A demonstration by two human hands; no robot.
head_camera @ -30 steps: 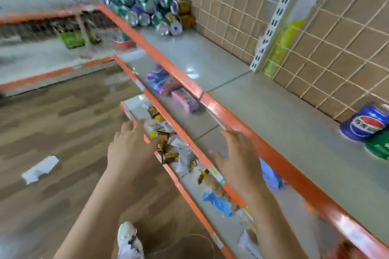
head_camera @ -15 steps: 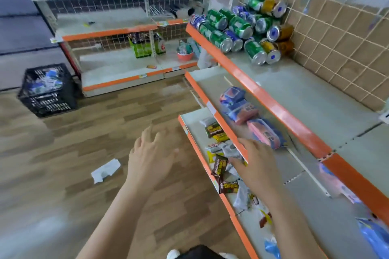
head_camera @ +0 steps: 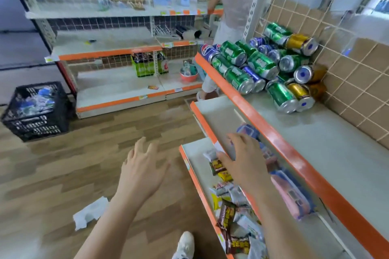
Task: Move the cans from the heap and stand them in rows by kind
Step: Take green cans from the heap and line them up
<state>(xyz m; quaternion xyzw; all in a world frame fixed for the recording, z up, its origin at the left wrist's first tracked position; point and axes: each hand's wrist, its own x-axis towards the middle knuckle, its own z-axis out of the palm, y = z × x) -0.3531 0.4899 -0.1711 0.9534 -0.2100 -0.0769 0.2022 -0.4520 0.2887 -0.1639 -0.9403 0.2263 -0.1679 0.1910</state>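
A heap of cans (head_camera: 261, 65) lies on its side at the far end of the top shelf (head_camera: 328, 147), against the wire-grid back wall. Green, blue and gold cans are mixed in it; a gold can (head_camera: 300, 94) and a green can (head_camera: 282, 96) lie at the near edge. My left hand (head_camera: 143, 168) hovers over the wooden floor with fingers spread, holding nothing. My right hand (head_camera: 242, 160) hovers over the lower shelves with relaxed fingers, also holding nothing. Both hands are well short of the heap.
Below the top shelf, two lower shelves hold pink and blue packs (head_camera: 292, 195) and loose snack wrappers (head_camera: 229, 212). A black crate (head_camera: 35, 109) stands on the floor at left, a paper scrap (head_camera: 90, 212) lies near me. Another person (head_camera: 229, 6) stands behind the heap.
The view has swung left along the shelf, so the heap is now closer and larger. Both hands stay raised and hold nothing. The blue and green cans at right have left the view.
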